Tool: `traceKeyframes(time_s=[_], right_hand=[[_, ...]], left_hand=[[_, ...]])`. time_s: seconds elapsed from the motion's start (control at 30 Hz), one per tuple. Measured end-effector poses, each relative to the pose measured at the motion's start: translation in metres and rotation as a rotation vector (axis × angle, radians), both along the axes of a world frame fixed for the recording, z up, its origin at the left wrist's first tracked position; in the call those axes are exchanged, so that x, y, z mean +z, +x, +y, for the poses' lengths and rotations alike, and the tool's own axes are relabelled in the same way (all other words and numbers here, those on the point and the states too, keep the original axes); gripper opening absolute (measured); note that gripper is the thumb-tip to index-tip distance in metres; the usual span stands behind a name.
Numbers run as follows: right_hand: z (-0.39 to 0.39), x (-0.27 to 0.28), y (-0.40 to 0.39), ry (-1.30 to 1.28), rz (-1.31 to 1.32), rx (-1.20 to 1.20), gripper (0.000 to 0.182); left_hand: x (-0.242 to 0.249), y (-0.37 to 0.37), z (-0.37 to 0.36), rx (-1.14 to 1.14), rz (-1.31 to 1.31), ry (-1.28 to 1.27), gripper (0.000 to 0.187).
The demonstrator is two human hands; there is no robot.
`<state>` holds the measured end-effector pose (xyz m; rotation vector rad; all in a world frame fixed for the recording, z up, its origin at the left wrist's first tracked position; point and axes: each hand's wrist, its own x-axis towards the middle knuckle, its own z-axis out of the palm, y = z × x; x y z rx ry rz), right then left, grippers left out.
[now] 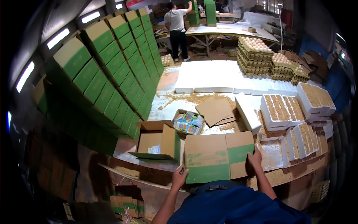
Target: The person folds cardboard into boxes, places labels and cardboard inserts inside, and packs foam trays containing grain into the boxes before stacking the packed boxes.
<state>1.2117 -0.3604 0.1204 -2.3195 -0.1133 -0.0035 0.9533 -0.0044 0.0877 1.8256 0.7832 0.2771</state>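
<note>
A flattened green-and-brown cardboard box (207, 151) is held between my two hands at the table's front edge. My left hand (179, 177) grips its lower left side, with the thumb along the edge. On the right edge, my right hand (255, 158) is closed around the cardboard, its fingers partly hidden. Just left of it stands an open cardboard box (152, 138) with its flaps up and a small printed packet (154, 149) inside. Behind, a small carton (189, 122) is full of colourful printed packets.
Tall stacks of green boxes (112, 74) line the left. Flat cardboard sheets (215, 111) lie behind the held box. White foam trays (282, 111) filled with sawdust-like material stand right, egg trays (255, 56) behind them. A person (176, 28) stands at a far table.
</note>
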Motion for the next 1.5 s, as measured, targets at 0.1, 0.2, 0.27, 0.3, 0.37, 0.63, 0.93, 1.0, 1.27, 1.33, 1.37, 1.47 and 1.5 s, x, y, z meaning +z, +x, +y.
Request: traceKeyframes(time_s=[0.1,0.2,0.27,0.3,0.37,0.63,0.93,1.0,1.27,1.33,1.37,1.47,1.5], right_hand=[[0.007,0.002,-0.003,-0.020,-0.010,0.062,0.058],[-0.002,-0.001,-0.009,0.059,-0.054,0.073,0.061],[-0.010,-0.014,-0.012,0.089,-0.118,0.049,0.060],[-0.011,-0.010,-0.015,0.105,-0.104,0.054,0.060],[-0.015,0.001,-0.017,0.158,-0.062,0.069,0.059],[-0.023,0.054,0.009,0.613,-0.166,-0.134,0.056],[-0.043,0.124,0.015,0.981,-0.215,0.080,0.051],[-0.039,0.131,0.015,1.013,-0.222,0.083,0.055],[-0.005,0.151,0.024,0.661,-0.269,-0.134,0.065],[0.000,0.131,0.031,0.724,-0.231,-0.052,0.066],[0.001,0.126,0.034,0.714,-0.210,-0.036,0.069],[-0.010,0.137,0.029,0.772,-0.122,0.064,0.077],[-0.014,0.138,0.027,0.771,-0.121,0.046,0.077]], left_hand=[[0.034,0.017,-0.019,-0.075,0.088,0.267,0.050],[0.012,0.012,-0.019,-0.056,0.072,0.369,0.047],[0.018,0.007,-0.032,0.062,-0.001,0.348,0.046],[0.023,0.005,-0.038,0.046,-0.001,0.354,0.046],[0.036,0.004,-0.047,0.117,-0.028,0.315,0.042],[0.086,0.013,-0.056,0.248,-0.445,-0.164,0.026],[0.160,0.020,-0.055,-0.061,-0.457,-0.092,0.034],[0.175,0.023,-0.061,-0.080,-0.694,-0.285,0.033],[0.199,0.020,-0.037,-0.168,-0.474,-0.252,0.030],[0.199,0.017,-0.027,-0.173,-0.395,-0.244,0.032],[0.200,0.014,-0.009,-0.257,-0.285,-0.283,0.032],[0.237,0.014,-0.033,-0.097,-0.046,-0.174,0.028],[0.240,0.016,-0.031,-0.112,-0.037,-0.175,0.028]])
